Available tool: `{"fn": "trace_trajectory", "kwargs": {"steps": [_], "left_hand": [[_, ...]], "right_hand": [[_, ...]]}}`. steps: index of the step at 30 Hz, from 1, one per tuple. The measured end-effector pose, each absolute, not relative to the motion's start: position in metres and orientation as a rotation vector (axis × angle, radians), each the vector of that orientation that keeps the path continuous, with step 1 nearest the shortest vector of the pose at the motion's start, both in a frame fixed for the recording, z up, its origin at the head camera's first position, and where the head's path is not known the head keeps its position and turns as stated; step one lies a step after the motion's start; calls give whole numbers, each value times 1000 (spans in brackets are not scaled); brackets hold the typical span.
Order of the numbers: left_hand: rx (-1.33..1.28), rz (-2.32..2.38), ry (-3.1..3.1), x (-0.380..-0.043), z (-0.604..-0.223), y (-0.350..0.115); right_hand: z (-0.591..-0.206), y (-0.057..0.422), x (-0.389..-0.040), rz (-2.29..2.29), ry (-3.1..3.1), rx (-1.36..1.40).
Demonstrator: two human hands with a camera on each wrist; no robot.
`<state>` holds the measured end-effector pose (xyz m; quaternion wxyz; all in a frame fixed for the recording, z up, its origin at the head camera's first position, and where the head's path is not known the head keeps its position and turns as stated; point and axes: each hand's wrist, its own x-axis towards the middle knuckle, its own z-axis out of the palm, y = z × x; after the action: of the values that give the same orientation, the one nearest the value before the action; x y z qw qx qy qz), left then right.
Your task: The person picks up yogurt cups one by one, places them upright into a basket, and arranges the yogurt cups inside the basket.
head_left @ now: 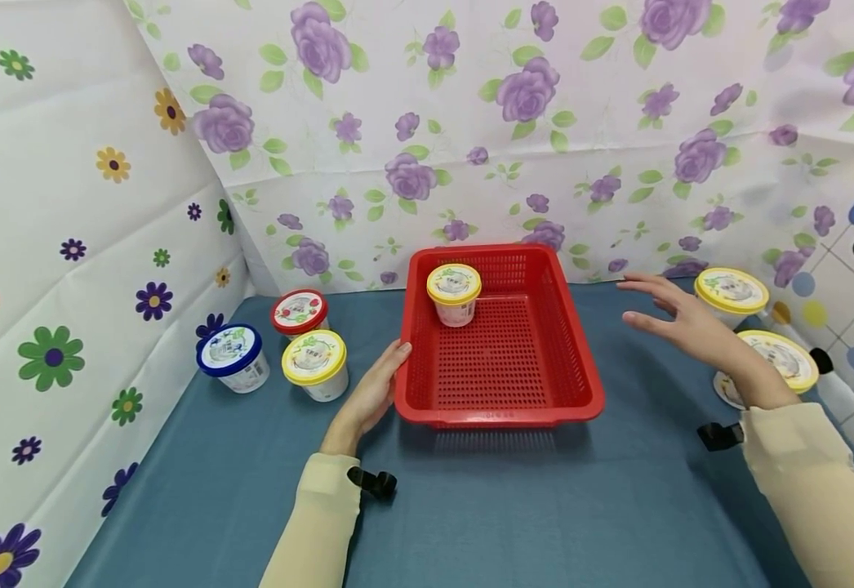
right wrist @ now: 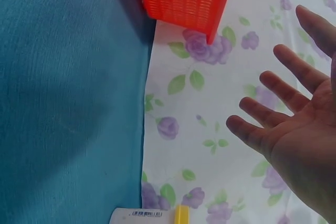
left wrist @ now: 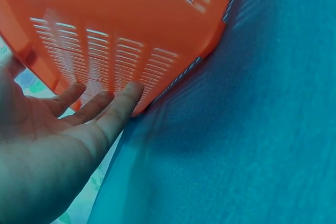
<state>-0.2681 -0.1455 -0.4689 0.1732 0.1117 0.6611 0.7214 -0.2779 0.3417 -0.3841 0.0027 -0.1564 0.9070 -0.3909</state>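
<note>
A red plastic basket point(head_left: 496, 359) with slotted walls lies on the blue cloth, and a yellow-lidded tub point(head_left: 453, 296) stands upright in its back left part. My left hand point(head_left: 377, 388) holds the basket's left side, thumb over the rim. In the left wrist view, the fingers point(left wrist: 125, 106) of that hand lie against the outer wall. Right of the basket, my right hand point(head_left: 680, 318) hovers with spread fingers and nothing in them. Nearest to it is a second yellow-lidded tub point(head_left: 731, 290); another yellow-lidded tub point(head_left: 783, 359) is partly hidden behind my right forearm.
Left of the basket stand a blue-lidded tub point(head_left: 232, 357), a red-lidded tub point(head_left: 300, 312) and a yellow-lidded tub point(head_left: 315, 365). Flowered sheets point(head_left: 412, 175) hang along the back and the sides of the blue-covered table point(head_left: 530, 506).
</note>
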Motion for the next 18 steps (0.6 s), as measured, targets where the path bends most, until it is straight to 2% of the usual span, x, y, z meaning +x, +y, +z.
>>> {"fn": "trace_trajectory", "kwargs": {"steps": [18], "left_hand": [[338, 2059, 1863, -267, -468, -145]], "right_hand": [[-378, 350, -265, -1256, 2819, -494]]}}
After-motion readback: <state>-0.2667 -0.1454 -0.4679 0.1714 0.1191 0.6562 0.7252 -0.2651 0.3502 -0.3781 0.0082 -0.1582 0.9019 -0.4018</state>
